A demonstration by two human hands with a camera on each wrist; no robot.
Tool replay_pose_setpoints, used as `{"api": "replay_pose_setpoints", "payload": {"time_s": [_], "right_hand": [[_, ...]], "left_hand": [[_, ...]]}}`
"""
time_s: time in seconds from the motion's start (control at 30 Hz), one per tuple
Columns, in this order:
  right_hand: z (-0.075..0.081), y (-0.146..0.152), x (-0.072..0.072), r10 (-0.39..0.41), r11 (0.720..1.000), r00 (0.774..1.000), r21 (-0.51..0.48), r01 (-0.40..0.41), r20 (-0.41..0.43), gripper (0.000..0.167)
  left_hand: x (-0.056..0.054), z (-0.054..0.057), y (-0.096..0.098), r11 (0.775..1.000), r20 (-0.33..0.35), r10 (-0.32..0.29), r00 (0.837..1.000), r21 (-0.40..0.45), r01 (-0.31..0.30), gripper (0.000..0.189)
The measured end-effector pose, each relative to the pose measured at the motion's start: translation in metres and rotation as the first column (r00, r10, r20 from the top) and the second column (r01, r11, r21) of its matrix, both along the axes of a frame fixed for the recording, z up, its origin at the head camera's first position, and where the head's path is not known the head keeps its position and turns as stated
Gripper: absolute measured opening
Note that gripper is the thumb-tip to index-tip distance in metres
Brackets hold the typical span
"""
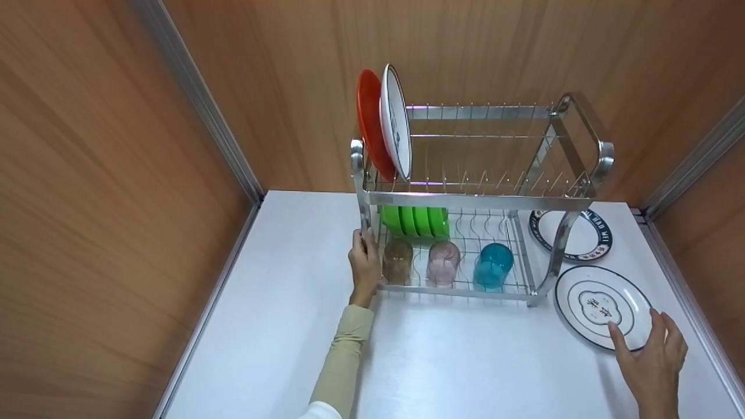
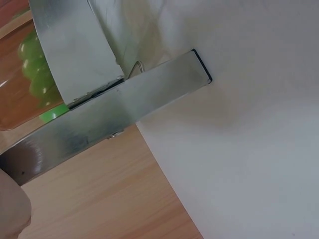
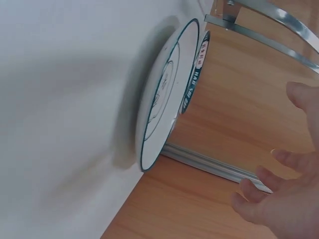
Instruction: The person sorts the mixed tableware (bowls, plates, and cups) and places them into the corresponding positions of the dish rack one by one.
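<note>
A two-tier metal dish rack [image 1: 477,202] stands on the white table. My left hand [image 1: 365,265] grips its left upright; in the left wrist view only a bit of that hand [image 2: 14,206] shows beside the metal bar [image 2: 99,109]. My right hand [image 1: 655,364] is by the near right edge of a white plate [image 1: 631,297] with dark line patterns. Seen from the right wrist, the fingers of this hand [image 3: 294,194] are spread and apart from the plate [image 3: 154,119]. Behind it lies a second plate [image 1: 605,238] with a dark lettered rim.
On the rack's top tier, a red plate [image 1: 368,110] and a white plate [image 1: 396,125] stand upright at the left. Below are green bowls [image 1: 414,221], a brown glass [image 1: 397,262], a pink glass [image 1: 443,263] and a blue glass [image 1: 493,266]. Wooden panels [image 1: 279,87] enclose the table.
</note>
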State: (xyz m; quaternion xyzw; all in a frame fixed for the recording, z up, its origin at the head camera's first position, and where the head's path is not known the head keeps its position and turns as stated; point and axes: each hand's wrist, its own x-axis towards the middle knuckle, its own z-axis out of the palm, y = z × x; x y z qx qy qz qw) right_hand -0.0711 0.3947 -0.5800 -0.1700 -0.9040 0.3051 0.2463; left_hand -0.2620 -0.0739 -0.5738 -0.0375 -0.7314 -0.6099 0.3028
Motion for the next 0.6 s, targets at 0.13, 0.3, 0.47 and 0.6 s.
{"api": "replay_pose_setpoints", "payload": {"time_s": [0.13, 0.3, 0.47, 0.6], "right_hand": [[-0.007, 0.009, 0.002, -0.026, 0.999, 0.995, -0.022, 0.029, 0.1, 0.076], [-0.015, 0.017, 0.0, -0.043, 0.997, 0.974, -0.051, 0.056, 0.221, 0.08], [-0.021, 0.023, -0.004, -0.042, 0.993, 0.958, -0.09, 0.07, 0.283, 0.082], [-0.026, 0.025, -0.007, -0.036, 0.987, 0.944, -0.137, 0.086, 0.329, 0.085]], "left_hand": [[0.01, 0.015, 0.002, 1.0, -0.021, -0.023, 1.0, 0.013, 0.023, 0.014], [0.016, 0.024, 0.003, 0.999, -0.023, -0.033, 0.999, 0.01, 0.033, 0.016], [0.015, 0.022, 0.004, 1.0, -0.024, -0.018, 1.0, 0.015, 0.019, 0.018], [0.015, 0.021, 0.004, 1.0, -0.025, -0.013, 1.0, 0.023, 0.013, 0.018]]}}
